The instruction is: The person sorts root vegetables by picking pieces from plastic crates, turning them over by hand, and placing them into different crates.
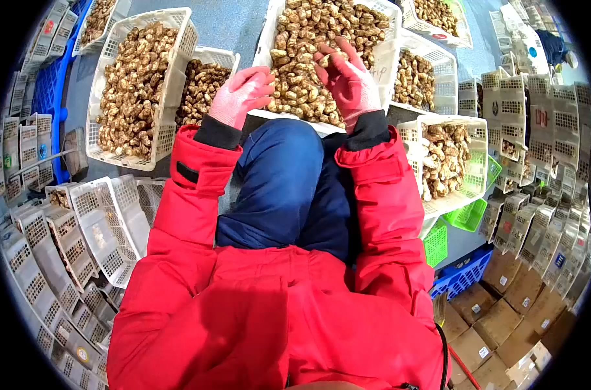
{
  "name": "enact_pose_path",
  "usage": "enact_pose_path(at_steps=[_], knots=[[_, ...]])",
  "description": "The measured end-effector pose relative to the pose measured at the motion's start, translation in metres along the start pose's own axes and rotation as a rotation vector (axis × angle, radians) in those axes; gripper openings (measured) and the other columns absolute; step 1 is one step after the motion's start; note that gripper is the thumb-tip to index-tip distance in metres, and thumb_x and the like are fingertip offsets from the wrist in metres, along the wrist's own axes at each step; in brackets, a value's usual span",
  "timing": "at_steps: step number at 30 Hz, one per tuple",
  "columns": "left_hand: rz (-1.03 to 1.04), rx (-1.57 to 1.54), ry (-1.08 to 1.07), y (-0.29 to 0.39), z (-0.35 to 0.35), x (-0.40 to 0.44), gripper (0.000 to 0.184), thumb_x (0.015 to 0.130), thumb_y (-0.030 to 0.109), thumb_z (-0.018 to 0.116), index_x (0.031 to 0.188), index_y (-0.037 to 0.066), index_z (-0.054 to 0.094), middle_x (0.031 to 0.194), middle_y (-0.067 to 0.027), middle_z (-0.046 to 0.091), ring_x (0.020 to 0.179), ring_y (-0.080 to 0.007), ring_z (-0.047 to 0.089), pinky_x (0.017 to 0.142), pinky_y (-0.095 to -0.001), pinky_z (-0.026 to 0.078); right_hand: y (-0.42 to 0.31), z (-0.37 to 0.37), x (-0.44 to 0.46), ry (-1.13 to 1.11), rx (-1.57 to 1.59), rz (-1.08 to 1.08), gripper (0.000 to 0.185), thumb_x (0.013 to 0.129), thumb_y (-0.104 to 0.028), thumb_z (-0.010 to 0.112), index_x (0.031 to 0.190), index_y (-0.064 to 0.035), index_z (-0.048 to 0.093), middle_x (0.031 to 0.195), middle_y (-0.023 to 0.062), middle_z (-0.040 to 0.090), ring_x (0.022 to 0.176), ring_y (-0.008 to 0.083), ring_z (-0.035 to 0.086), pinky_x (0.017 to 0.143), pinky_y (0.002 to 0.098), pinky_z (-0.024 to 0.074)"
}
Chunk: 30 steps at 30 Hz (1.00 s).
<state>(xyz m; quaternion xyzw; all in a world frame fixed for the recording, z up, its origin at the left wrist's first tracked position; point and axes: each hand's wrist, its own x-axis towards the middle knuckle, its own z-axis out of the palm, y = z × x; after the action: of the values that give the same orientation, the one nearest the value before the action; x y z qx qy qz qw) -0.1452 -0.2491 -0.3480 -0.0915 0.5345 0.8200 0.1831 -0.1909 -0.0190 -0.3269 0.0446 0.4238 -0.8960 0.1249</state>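
Note:
A white crate (264,52) in front of my knees is heaped with small, knobbly brown-and-cream pieces (308,97); their exact kind is unclear. Over the crate's right half, my right hand (350,81), in a pinkish glove, has its fingers bent round one pale knobbly piece (334,60). My left hand (242,95), gloved the same way, is at the crate's left edge. Its fingers are curled and pressed together, and whatever may be inside them is hidden.
Filled crates stand left (157,123) and right (474,162) of me, with a smaller filled crate (233,60) between. Stacked white crates (54,247) line the left side. Green baskets (436,244), a blue crate (468,273) and cardboard boxes (503,325) are at right.

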Motion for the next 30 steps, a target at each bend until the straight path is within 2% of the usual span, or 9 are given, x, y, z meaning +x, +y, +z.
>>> enact_pose_path(at_steps=[3,8,11,16,20,23,24,27,30], knots=[[0.015,-0.182,-0.191,-0.010,-0.010,0.006,0.043,0.094,0.019,0.054,0.132,0.001,0.044,0.124,-0.0145,0.055,0.107,-0.0212,0.058,0.088,-0.0321,0.049,0.007,0.005,0.006,0.007,-0.094,0.050,0.055,0.094,-0.013,0.055,0.141,-0.0015,0.030,0.116,0.0136,0.059,0.096,0.0182,0.060,0.082,0.0301,0.0506],[-0.066,-0.042,-0.055,-0.018,0.008,0.006,0.050,0.089,0.024,0.061,0.133,0.007,0.044,0.124,-0.0075,0.057,0.106,-0.0190,0.059,0.082,-0.0317,0.049,0.029,0.041,-0.010,-0.142,-0.465,0.142,0.045,0.093,-0.024,0.057,0.132,-0.0036,0.048,0.115,0.0086,0.060,0.100,0.0136,0.057,0.085,0.0284,0.0474],[-0.106,0.002,0.035,-0.022,-0.009,0.005,0.044,0.090,0.024,0.061,0.129,0.008,0.048,0.114,-0.0062,0.062,0.093,-0.0152,0.062,0.071,-0.0281,0.050,0.024,0.029,0.001,-0.061,-0.356,0.195,0.043,0.094,-0.026,0.056,0.130,-0.0027,0.051,0.116,0.0112,0.061,0.101,0.0174,0.060,0.088,0.0311,0.0492],[-0.132,0.134,0.256,-0.023,-0.019,0.009,0.032,0.087,0.022,0.067,0.114,0.007,0.057,0.089,-0.0044,0.066,0.065,-0.0089,0.060,0.051,-0.0194,0.044,0.022,0.007,0.016,0.006,-0.256,0.191,0.037,0.098,-0.024,0.048,0.126,0.0002,0.051,0.107,0.0127,0.064,0.090,0.0177,0.063,0.081,0.0301,0.0521],[0.185,0.379,0.338,-0.027,-0.014,0.012,0.038,0.077,0.009,0.077,0.105,-0.003,0.055,0.083,-0.0030,0.060,0.066,-0.0065,0.052,0.057,-0.0208,0.043,0.024,0.016,0.014,-0.039,-0.241,0.248,0.036,0.097,-0.021,0.050,0.126,0.0011,0.051,0.103,0.0130,0.065,0.083,0.0166,0.064,0.075,0.0286,0.0531],[0.263,0.646,0.438,-0.029,-0.018,0.007,0.037,0.076,0.007,0.077,0.103,-0.004,0.054,0.084,-0.0036,0.060,0.068,-0.0074,0.052,0.058,-0.0224,0.044,0.023,0.011,0.014,-0.063,-0.239,0.240,0.038,0.097,-0.023,0.051,0.126,0.0009,0.051,0.103,0.0125,0.065,0.084,0.0167,0.064,0.076,0.0283,0.0531],[0.251,0.523,0.394,-0.032,-0.022,0.008,0.032,0.078,0.012,0.076,0.098,-0.003,0.056,0.082,-0.0024,0.060,0.067,-0.0077,0.053,0.059,-0.0229,0.044,0.023,0.013,0.013,-0.043,-0.249,0.227,0.036,0.097,-0.023,0.050,0.124,0.0009,0.053,0.102,0.0121,0.065,0.084,0.0166,0.064,0.075,0.0283,0.0535],[0.225,0.693,0.445,-0.034,-0.032,0.007,0.027,0.081,0.017,0.074,0.094,-0.001,0.058,0.077,-0.0001,0.061,0.065,-0.0076,0.052,0.059,-0.0226,0.043,0.022,0.011,0.014,-0.010,-0.272,0.211,0.035,0.097,-0.024,0.050,0.122,0.0009,0.054,0.102,0.0121,0.065,0.083,0.0165,0.064,0.074,0.0283,0.0538],[0.018,0.308,0.386,-0.025,-0.041,0.001,0.026,0.086,0.025,0.069,0.097,0.004,0.061,0.078,-0.0017,0.063,0.059,-0.0060,0.053,0.051,-0.0203,0.042,0.013,0.016,0.012,0.034,-0.265,0.191,0.034,0.097,-0.023,0.050,0.121,0.0011,0.055,0.101,0.0128,0.065,0.082,0.0167,0.064,0.073,0.0280,0.0540]])
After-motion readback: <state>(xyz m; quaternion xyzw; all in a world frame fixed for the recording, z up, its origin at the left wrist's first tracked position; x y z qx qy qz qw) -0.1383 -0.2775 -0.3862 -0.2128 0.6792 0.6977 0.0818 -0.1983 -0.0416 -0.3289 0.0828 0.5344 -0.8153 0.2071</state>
